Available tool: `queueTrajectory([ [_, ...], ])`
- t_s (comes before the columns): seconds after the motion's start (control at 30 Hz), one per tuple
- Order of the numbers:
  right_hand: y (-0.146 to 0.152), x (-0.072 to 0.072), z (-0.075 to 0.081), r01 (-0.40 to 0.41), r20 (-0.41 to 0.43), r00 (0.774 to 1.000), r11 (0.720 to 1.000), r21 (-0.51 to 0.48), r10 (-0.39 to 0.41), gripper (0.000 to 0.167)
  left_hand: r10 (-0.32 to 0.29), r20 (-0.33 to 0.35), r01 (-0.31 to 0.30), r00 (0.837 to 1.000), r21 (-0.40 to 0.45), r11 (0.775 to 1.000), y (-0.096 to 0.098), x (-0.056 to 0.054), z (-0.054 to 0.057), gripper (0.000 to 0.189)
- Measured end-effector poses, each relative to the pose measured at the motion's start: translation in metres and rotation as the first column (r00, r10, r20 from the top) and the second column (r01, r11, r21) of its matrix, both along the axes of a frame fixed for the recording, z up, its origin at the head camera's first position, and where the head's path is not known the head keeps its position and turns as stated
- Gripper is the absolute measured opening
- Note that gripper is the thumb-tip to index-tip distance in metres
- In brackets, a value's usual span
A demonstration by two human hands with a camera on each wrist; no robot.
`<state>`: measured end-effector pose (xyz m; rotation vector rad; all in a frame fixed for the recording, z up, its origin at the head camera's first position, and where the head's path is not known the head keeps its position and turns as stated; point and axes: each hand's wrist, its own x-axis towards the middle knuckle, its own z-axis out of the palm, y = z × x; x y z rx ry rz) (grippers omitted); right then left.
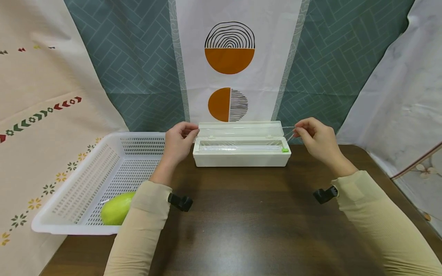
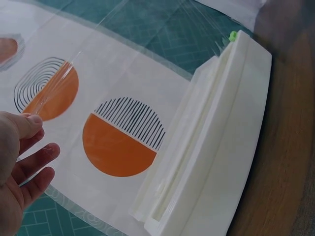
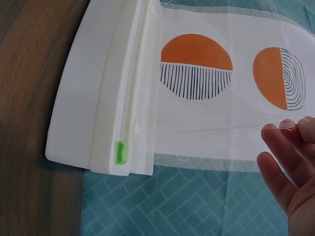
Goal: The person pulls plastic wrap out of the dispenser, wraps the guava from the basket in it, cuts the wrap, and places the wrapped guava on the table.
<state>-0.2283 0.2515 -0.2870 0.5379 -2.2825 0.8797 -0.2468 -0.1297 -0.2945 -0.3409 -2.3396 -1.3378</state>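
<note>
A white cling film dispenser [image 1: 241, 160] stands at the back of the table, its lid [image 1: 238, 124] raised. A green slide cutter [image 1: 284, 150] sits at its right end. Clear cling film [image 2: 74, 64] is drawn out and stretched between both hands, above the box. My left hand [image 1: 177, 143] pinches one corner between thumb and index finger beside the box's left end; its other fingers are loosely bent. At the opposite end, my right hand [image 1: 319, 140] pinches the other corner with thumb and fingertips. The film roll shows through the box's opening.
To the left is a white perforated plastic basket [image 1: 76, 229] holding a smooth green fruit [image 1: 117, 210], partly covered by my left sleeve. A patterned cloth [image 1: 145, 65] hangs right behind the box. The dark wooden table [image 1: 248, 214] spreads out in front.
</note>
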Motion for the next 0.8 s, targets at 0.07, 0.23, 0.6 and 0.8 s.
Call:
queueTrajectory([
  [0.07, 0.0000, 0.0006, 0.0003, 0.000, -0.002, 1.000, 1.000, 0.002, 0.000, 0.010, 0.000, 0.001, 0.000, 1.000, 0.003, 1.000, -0.0004, 0.0003, 0.0000, 0.015],
  [0.23, 0.0005, 0.0006, 0.0004, 0.006, 0.000, 1.000, 1.000, 0.014, -0.006, 0.009, 0.002, -0.015, -0.002, 1.000, -0.003, 1.000, -0.0009, 0.0016, 0.0003, 0.015],
  [0.6, 0.0001, -0.0002, 0.0014, 0.006, -0.008, 1.000, 1.000, 0.020, -0.006, 0.009, 0.000, -0.048, 0.000, 0.999, 0.001, 1.000, -0.0019, 0.0037, 0.0014, 0.015],
  [0.8, 0.0002, 0.0002, 0.0021, 0.011, -0.010, 1.000, 1.000, 0.020, -0.011, 0.010, -0.003, -0.054, 0.003, 0.999, 0.002, 1.000, -0.0016, 0.0041, 0.0026, 0.015],
])
